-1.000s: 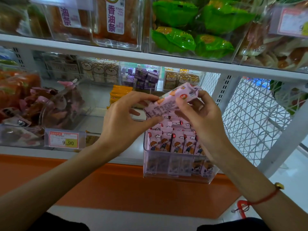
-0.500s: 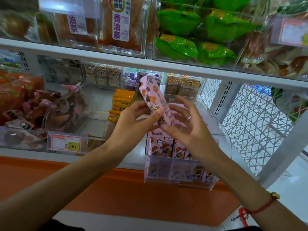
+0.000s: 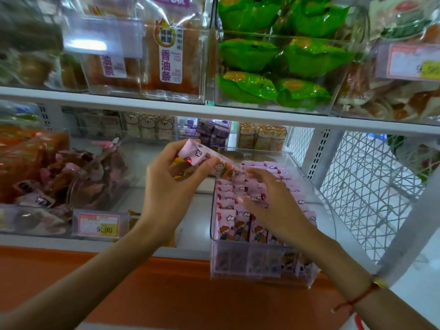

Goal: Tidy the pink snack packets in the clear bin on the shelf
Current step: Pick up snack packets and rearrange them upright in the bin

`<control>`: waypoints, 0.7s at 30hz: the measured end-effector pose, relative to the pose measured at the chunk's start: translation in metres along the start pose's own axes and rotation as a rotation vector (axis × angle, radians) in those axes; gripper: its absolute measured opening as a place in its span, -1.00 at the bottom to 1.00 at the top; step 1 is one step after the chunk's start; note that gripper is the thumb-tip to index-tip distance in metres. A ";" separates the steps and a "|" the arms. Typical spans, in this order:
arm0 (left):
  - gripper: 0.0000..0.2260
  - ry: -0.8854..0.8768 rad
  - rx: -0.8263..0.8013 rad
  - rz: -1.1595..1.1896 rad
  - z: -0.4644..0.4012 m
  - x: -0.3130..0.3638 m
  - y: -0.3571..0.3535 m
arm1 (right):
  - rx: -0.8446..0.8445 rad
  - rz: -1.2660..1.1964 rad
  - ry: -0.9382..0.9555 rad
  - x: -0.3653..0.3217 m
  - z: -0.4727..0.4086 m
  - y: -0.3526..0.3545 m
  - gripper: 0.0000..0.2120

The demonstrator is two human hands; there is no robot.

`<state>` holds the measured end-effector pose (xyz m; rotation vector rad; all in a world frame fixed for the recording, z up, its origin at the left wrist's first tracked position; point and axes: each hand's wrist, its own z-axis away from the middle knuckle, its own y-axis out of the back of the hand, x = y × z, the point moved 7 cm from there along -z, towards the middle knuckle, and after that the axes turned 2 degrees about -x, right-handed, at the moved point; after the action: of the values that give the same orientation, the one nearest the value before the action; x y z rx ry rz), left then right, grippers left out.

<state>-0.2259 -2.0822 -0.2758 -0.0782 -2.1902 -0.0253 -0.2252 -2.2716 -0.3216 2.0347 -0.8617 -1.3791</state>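
One pink snack packet now sits gripped in the left hand alone, left of the clear bin. The right hand has let go and dropped, fingers loosely spread, onto the standing packets, probably making a slot.

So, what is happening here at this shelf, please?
A person is tidying pink snack packets that stand in rows in a clear bin at the shelf's front edge. The left hand grips one loose packet just above the bin. The right hand rests with spread fingers on the packets inside. The held packet is not yet in a row.
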 end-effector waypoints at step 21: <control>-0.45 -0.061 -0.606 -1.165 -0.099 -0.082 -0.080 | -0.085 0.336 0.007 0.023 0.003 -0.012 -0.63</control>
<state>-0.1029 -2.1707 -0.2840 0.8589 -1.9186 -1.3260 -0.2188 -2.2814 -0.3445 1.7344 -1.0674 -1.1989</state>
